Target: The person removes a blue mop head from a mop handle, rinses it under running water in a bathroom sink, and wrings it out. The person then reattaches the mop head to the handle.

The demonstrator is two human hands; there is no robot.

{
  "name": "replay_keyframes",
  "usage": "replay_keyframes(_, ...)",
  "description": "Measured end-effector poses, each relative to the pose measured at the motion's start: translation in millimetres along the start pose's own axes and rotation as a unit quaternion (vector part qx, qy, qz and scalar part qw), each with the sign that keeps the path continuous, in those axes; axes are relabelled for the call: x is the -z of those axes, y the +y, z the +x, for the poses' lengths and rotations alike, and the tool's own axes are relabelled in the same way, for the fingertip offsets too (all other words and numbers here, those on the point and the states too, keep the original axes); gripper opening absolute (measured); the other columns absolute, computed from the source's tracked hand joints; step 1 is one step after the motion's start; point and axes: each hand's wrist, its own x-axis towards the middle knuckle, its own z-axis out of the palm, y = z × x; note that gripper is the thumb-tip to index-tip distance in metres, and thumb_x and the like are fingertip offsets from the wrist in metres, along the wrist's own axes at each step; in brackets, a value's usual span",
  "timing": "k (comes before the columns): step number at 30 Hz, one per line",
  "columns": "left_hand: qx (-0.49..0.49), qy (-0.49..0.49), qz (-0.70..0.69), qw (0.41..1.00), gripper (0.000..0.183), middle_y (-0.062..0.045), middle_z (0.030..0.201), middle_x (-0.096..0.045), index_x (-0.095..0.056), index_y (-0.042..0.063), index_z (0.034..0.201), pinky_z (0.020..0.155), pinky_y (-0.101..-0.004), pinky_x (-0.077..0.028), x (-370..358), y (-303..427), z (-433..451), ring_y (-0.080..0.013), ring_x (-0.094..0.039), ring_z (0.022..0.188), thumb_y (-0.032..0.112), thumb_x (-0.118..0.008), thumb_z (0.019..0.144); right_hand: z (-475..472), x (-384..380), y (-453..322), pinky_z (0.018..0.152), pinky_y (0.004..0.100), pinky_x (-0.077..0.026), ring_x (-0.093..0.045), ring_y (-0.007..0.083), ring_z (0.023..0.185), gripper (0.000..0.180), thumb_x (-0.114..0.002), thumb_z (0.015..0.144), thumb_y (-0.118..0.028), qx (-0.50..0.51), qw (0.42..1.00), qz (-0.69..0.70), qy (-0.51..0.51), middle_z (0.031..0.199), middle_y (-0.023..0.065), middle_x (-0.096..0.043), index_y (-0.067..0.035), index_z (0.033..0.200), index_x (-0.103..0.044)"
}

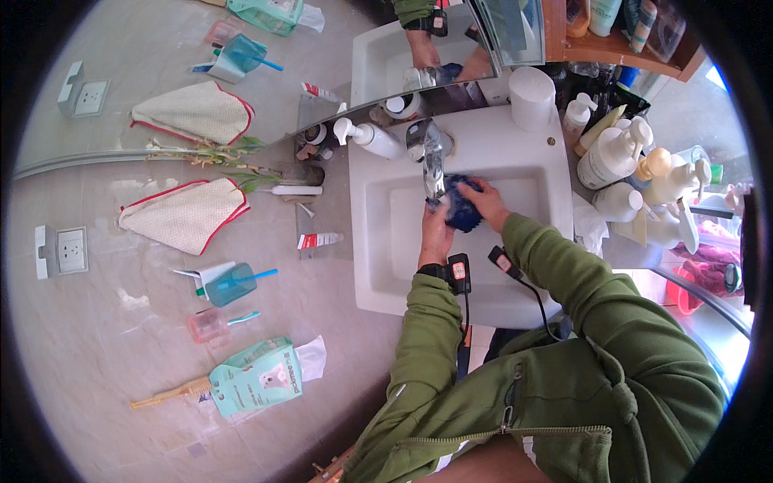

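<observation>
Over the white sink basin (410,253), both my hands hold a dark blue cloth (464,208) beneath the chrome faucet (430,154). My left hand (437,232) grips the cloth's near-left edge, close to the faucet's spout. On the cloth's right side, the fingers of my right hand (488,202) are closed around it and slightly blurred. Water seems to fall at the spout, though the stream is hard to make out. Both wrists carry small black devices with cables.
A white pump bottle (377,140) stands left of the faucet, a white cylindrical container (531,96) right of it. Several pump bottles (610,157) crowd the right counter. A mirror hangs above the sink. A cream cloth (187,217) and toothbrush cups (232,287) hang on the left wall.
</observation>
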Motion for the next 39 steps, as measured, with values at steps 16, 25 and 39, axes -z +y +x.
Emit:
replay_keyframes(16,0.189,-0.022,-0.119,0.975,0.069,-0.008,0.130,-0.046,-0.043,0.015,0.129,0.093,-0.0520,-0.040,-14,17,-28,-0.0289,-0.044,0.119,0.066,-0.038,0.084,-22,-11,-21,0.098,0.0408,-0.036,-0.041,0.0382,0.116,0.076,-0.078,0.061,-0.040,0.335,0.909,-0.216,-0.125,0.120,0.0219,-0.046,-0.003,0.120,-0.049)
replay_keyframes(25,0.157,0.002,-0.196,0.968,0.061,-0.008,0.101,-0.063,-0.060,0.009,0.103,0.084,-0.0414,-0.048,-11,20,-15,-0.0253,-0.061,0.090,0.064,-0.040,0.085,-53,-11,-22,0.086,0.0381,-0.043,-0.057,0.0325,0.095,0.061,-0.075,0.064,-0.046,0.287,0.919,-0.242,-0.121,0.099,0.0178,-0.057,-0.003,0.103,-0.057)
replay_keyframes(39,-0.093,0.100,0.257,0.957,0.054,-0.005,0.122,-0.051,-0.043,0.009,0.130,0.094,-0.0384,-0.035,5,48,-19,-0.0181,-0.046,0.111,0.043,-0.052,0.089,-9,17,-27,0.076,0.0417,-0.045,-0.056,0.0346,0.085,0.040,-0.063,0.077,-0.044,0.387,0.847,-0.319,-0.177,0.090,0.0164,-0.056,-0.004,0.079,-0.061)
